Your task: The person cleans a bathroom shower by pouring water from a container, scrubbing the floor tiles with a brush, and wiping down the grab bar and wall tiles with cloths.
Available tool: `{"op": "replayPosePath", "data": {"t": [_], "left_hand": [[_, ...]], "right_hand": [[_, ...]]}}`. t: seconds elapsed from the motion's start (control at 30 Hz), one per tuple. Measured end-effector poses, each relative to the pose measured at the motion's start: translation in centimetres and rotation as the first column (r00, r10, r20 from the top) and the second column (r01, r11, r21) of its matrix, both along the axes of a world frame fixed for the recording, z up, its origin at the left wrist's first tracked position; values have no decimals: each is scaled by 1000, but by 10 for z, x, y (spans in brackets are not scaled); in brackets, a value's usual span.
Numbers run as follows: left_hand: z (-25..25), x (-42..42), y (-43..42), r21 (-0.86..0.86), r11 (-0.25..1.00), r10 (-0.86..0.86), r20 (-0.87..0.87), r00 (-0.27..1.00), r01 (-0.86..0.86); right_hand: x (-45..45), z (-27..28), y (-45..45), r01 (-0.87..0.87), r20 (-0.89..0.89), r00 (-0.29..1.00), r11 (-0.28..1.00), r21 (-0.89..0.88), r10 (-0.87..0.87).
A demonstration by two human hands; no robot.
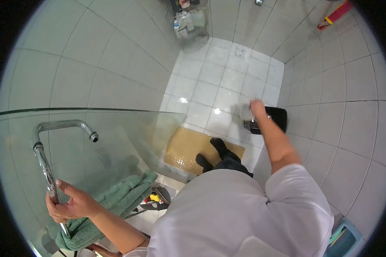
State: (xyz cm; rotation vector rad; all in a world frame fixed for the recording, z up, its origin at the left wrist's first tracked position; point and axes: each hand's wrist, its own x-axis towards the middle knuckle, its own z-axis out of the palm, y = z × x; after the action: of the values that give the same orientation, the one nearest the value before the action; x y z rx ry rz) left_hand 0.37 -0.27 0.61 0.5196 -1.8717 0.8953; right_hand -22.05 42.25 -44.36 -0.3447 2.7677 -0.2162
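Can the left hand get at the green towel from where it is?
Probably yes: the left hand holds the chrome handle, with the green towel close beside it and nothing seen between, though it would likely need to let go.

Floor tiles (221, 81): you could pass a hand between the corner rack (199, 32) and the black container (278, 118).
Glass panel (111, 150): bars you on the left, with its chrome handle (43, 158) sticking out.
Green towel (122, 195): fills your room beside the handle.
Right wall (324, 115): limits you just beyond the container.
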Motion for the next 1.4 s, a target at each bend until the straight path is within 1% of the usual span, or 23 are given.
{"op": "replayPosePath", "data": {"t": [0.03,0.07,0.1,0.13,0.17,0.2,0.23,0.3,0.33,0.4,0.5,0.53,0.6,0.67,0.8,0.87,0.93,1.07,1.1,1.17,1.2,1.27,1.4], "left_hand": [[-7,-2,-1,28,998,-57,-38,998,59],[-3,-3,-3,28,993,-115,-61,992,116],[-3,-4,-1,32,993,-110,-56,992,112],[-4,-4,1,7,997,-78,-38,996,78],[-6,-5,2,-14,999,-45,-20,999,45],[-6,-4,0,-14,999,-39,-20,999,39],[-6,-3,-2,-9,999,-44,-31,999,44],[-4,-2,-5,-6,999,-41,-35,999,41],[-2,-2,-5,-29,999,-44,-32,999,43],[-2,-3,-6,-48,998,-41,-33,999,39],[-3,-3,-7,-43,995,-97,-60,993,95],[-3,-2,-6,-39,996,-79,-47,996,77],[-3,-2,-6,-32,998,-59,-33,998,58],[-4,-4,-7,-33,995,-97,-53,994,95],[-4,-6,-3,10,988,-154,-67,986,155],[-5,-3,-4,24,996,-88,-46,995,89],[-6,-4,-5,40,991,-128,-61,990,131],[-5,-6,-3,78,984,-156,-74,985,161],[-4,-5,-1,80,984,-155,-73,985,161],[-4,-5,2,108,984,-139,-43,989,143],[-5,-6,0,108,984,-139,-42,989,143],[-7,-7,-3,185,925,-313,-118,942,331],[-7,-6,-3,178,931,-304,-110,946,320]], "right_hand": [[-47,14,3,-172,-40,983,977,123,178],[-80,13,-9,220,-94,965,952,-212,-244],[-100,84,-21,130,-71,987,979,-158,-143],[-133,94,-21,271,-44,953,910,-315,-299],[-152,107,-17,258,-153,925,868,-424,-349],[-168,124,-22,379,-25,862,678,-629,-506],[-179,143,-30,473,143,779,422,-773,-611],[-188,178,-37,267,-161,725,488,-831,-670],[-193,185,-38,268,-155,730,488,-831,-665],[-203,197,-36,49,-257,657,380,-924,-709],[-174,221,-35,-53,-323,596,365,-930,-735],[-166,216,-31,-55,-324,599,366,-929,-732],[-151,189,-13,8,-156,682,220,-975,-715],[-121,161,-2,78,-83,685,186,-979,-724],[-37,115,13,377,14,696,348,-858,-717],[-2,65,29,405,-6,700,404,-820,-714],[39,40,38,580,169,662,356,-733,-730],[103,37,30,706,257,589,333,-625,-766],[113,39,29,706,256,589,334,-624,-766],[125,42,28,776,285,571,393,-493,-770],[129,37,29,777,286,570,393,-492,-770],[135,25,31,746,151,601,483,-459,-785],[132,35,31,682,125,680,562,-468,-722]]}}
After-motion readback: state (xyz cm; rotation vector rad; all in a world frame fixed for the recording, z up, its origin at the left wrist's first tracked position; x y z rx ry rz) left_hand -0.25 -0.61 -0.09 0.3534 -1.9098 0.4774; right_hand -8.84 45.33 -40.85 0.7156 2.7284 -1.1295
